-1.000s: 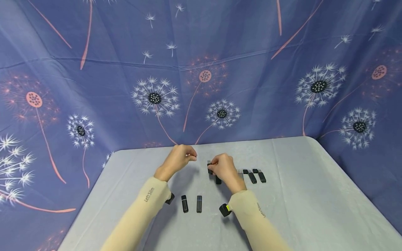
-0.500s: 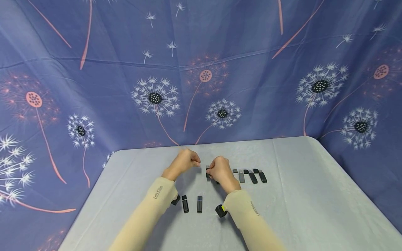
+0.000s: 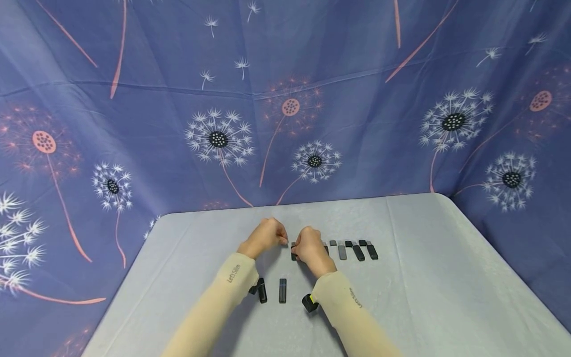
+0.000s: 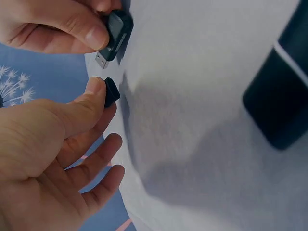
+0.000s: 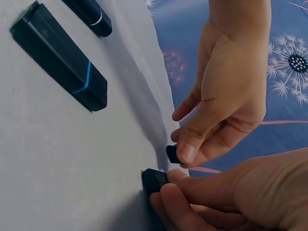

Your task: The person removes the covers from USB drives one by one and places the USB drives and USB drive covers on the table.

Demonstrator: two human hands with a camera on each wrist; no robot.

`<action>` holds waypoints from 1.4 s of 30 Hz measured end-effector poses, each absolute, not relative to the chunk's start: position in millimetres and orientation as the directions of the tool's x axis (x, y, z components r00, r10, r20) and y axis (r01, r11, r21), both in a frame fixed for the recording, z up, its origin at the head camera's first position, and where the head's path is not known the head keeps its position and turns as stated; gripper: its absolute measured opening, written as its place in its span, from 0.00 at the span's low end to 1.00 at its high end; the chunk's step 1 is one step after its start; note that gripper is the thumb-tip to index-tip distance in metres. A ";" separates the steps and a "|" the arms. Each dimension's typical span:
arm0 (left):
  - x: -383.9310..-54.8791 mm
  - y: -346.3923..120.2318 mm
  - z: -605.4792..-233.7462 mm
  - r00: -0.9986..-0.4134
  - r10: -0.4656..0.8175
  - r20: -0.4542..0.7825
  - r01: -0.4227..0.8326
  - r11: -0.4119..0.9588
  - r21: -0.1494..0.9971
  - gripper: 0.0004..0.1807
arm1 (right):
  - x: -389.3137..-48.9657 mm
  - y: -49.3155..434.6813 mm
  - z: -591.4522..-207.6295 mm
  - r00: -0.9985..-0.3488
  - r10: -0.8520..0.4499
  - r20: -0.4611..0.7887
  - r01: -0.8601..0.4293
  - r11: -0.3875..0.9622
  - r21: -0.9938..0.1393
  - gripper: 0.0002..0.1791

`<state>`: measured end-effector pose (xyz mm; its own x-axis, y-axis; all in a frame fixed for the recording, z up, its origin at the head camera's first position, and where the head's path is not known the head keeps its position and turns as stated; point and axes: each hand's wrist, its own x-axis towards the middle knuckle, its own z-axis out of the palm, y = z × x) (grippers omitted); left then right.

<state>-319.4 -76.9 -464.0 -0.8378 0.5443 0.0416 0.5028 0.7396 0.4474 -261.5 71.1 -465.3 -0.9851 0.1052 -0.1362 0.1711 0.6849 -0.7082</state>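
My left hand (image 3: 266, 235) pinches a small black cap (image 4: 111, 93) between thumb and index finger; its other fingers are loosely bent in the left wrist view. Beside it, my right hand (image 3: 311, 250) holds a black USB stick (image 4: 118, 36) by its body. The stick's bare metal plug (image 4: 101, 60) points towards the cap, with a gap between them. In the right wrist view the cap (image 5: 172, 154) shows just past the end of the stick (image 5: 154, 180). Fingers cover part of the stick's body.
Nearer me lie two capped USB sticks, one black with a white stripe (image 3: 262, 291), one with a blue stripe (image 3: 283, 291). Right of my hands are a grey uncapped stick (image 3: 342, 251) and black ones (image 3: 358, 252), caps (image 3: 332, 243) behind them. Another is partly hidden by my right hand.
Both hands have come lower, towards the tabletop. The left hand has shifted right and the right hand slightly left, bringing them closer together. Each keeps its hold.
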 end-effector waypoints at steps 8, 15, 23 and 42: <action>-315.3 -69.3 -469.3 -0.840 0.541 0.043 0.509 0.757 0.410 0.04 | -264.5 67.9 -466.5 -0.980 0.105 -0.169 0.193 0.714 -0.673 0.12; -314.7 -66.2 -471.5 -0.830 0.552 0.076 0.531 0.741 0.411 0.03 | -265.2 67.6 -466.6 -0.983 0.101 -0.155 0.179 0.733 -0.656 0.11; -316.3 -67.0 -476.6 -0.829 0.551 0.092 0.535 0.735 0.417 0.03 | -266.6 69.2 -467.4 -0.986 0.093 -0.141 0.161 0.766 -0.622 0.11; -314.2 -66.0 -480.5 -0.839 0.536 0.094 0.524 0.747 0.409 0.03 | -264.9 69.4 -466.6 -0.986 0.089 -0.142 0.159 0.771 -0.617 0.12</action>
<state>-314.2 -66.0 -480.5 -0.8387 0.5364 0.0941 0.5239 0.7474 0.4085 -264.9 69.4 -466.6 -0.9858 0.0894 -0.1418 0.1586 0.7709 -0.6168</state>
